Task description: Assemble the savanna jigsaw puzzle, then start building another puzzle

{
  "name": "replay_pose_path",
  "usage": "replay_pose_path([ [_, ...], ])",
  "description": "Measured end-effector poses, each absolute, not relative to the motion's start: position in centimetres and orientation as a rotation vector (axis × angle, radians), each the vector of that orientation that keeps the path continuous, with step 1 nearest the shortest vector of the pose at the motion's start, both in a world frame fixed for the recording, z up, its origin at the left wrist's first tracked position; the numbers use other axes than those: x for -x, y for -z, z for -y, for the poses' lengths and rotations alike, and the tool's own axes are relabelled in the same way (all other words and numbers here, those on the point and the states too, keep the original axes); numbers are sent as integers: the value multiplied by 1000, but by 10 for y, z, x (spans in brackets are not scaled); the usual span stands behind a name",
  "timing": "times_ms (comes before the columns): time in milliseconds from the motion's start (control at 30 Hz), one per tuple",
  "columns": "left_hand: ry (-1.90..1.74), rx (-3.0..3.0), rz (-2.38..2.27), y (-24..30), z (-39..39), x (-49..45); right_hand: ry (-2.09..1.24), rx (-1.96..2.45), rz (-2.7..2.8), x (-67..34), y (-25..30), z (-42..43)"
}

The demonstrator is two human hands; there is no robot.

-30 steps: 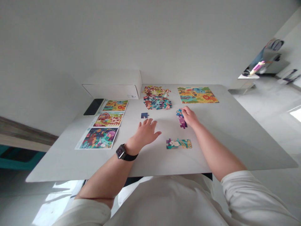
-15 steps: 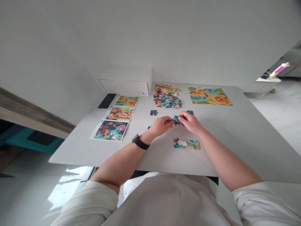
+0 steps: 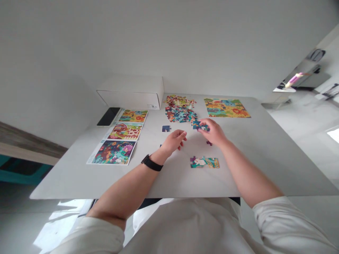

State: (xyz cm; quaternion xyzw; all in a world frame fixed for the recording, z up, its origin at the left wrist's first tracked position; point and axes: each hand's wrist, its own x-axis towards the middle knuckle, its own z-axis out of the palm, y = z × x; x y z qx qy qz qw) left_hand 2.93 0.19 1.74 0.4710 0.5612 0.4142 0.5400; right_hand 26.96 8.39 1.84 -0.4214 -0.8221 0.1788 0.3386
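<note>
My right hand (image 3: 212,131) pinches a small teal jigsaw section (image 3: 200,125) just below the loose heap of puzzle pieces (image 3: 180,110). My left hand (image 3: 173,141) hovers over the white table (image 3: 185,183) to the left, fingers apart, holding nothing. Nearest to it lies a navy puzzle piece (image 3: 166,128). A small purple piece (image 3: 209,143) rests just under my right hand. Closer to me sits a joined strip of pieces with a white animal (image 3: 204,162). Beyond the heap lies an assembled animal jigsaw (image 3: 226,108).
Several printed picture cards (image 3: 113,152) lie along the table's left side, with a black phone (image 3: 108,116) beyond them. A white cardboard box (image 3: 131,93) stands at the far edge by the wall. A black watch (image 3: 151,163) circles my left wrist.
My hands have separated: the left has let go of the teal section and drawn back leftward, while the right keeps it, nearer the heap. A purple piece now shows on the table.
</note>
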Motion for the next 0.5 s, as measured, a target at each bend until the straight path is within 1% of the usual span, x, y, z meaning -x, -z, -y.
replay_pose_path([
  [133, -983, -1100, -1316, -20, 0, -30, -404, 1228, 2044, -295, -18, -109],
  [367, -965, -1160, -1302, -17, 1, -32, -392, 1239, 2330, -269, 1, -114],
  [500, -972, -1174, -1289, -16, 0, -31, -327, 1250, 2416, -262, 6, -113],
])
